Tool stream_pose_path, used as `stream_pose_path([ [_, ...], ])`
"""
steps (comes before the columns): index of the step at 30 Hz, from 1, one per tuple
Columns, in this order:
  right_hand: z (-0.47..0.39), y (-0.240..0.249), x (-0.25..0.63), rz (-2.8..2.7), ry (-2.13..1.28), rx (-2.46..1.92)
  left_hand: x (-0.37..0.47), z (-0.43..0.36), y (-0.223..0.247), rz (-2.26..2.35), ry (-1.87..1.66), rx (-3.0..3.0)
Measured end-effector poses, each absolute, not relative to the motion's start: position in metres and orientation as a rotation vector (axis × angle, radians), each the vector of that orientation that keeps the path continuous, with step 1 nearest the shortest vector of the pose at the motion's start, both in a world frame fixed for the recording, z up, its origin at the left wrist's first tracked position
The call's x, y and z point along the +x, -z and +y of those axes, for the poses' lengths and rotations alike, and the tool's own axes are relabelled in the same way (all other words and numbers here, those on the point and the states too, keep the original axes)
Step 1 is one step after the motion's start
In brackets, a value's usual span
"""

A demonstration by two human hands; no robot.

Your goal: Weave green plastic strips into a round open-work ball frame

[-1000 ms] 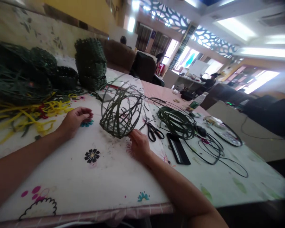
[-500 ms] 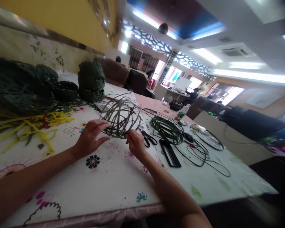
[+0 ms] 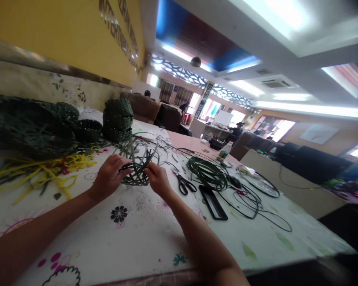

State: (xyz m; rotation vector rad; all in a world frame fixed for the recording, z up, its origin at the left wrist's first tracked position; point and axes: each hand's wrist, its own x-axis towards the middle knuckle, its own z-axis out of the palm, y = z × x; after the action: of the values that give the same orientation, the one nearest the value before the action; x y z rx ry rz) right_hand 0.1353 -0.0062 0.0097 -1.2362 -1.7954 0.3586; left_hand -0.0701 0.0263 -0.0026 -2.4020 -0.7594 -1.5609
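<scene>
Between my hands sits a partly woven basket (image 3: pixel 136 178) of dark green strips, its loose strip ends fanning up and away from me. My left hand (image 3: pixel 109 176) grips its left side, thumb over the strips and fingers behind. On the right side, my right hand (image 3: pixel 157 178) pinches the strips near the rim between thumb and fingers. The basket's bottom is close to the flowered tablecloth (image 3: pixel 137 238); I cannot tell whether it touches. Black-handled scissors (image 3: pixel 184 185) lie to the right of my right hand.
A coil of green strips (image 3: pixel 207 172), a black tray-like case (image 3: pixel 213 202) and a bottle (image 3: pixel 226 150) are on the right. Finished-looking green baskets (image 3: pixel 117 119) stand back left, behind yellow strips (image 3: pixel 56 171). Farther off are chairs (image 3: pixel 168 117) and a seated person (image 3: pixel 237 130).
My left hand has closed onto the basket's side from a looser, more open pose. The basket has turned and shifted left with my right hand. The camera view has tilted up.
</scene>
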Motion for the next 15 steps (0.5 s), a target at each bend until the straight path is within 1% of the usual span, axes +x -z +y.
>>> stream_pose_path([
  [3,-0.007,-0.006,0.134,-1.768,-0.404,-1.243,-0.070,0.027,0.003,-0.755,1.517,-2.417],
  [6,-0.009,-0.004,0.134,-1.780,-0.378,-1.259,-0.069,0.026,0.003,-0.780,1.477,-2.421],
  [15,-0.017,-0.004,0.129,-1.755,-0.288,-1.264,-0.061,0.023,0.004,-0.860,1.558,-2.392],
])
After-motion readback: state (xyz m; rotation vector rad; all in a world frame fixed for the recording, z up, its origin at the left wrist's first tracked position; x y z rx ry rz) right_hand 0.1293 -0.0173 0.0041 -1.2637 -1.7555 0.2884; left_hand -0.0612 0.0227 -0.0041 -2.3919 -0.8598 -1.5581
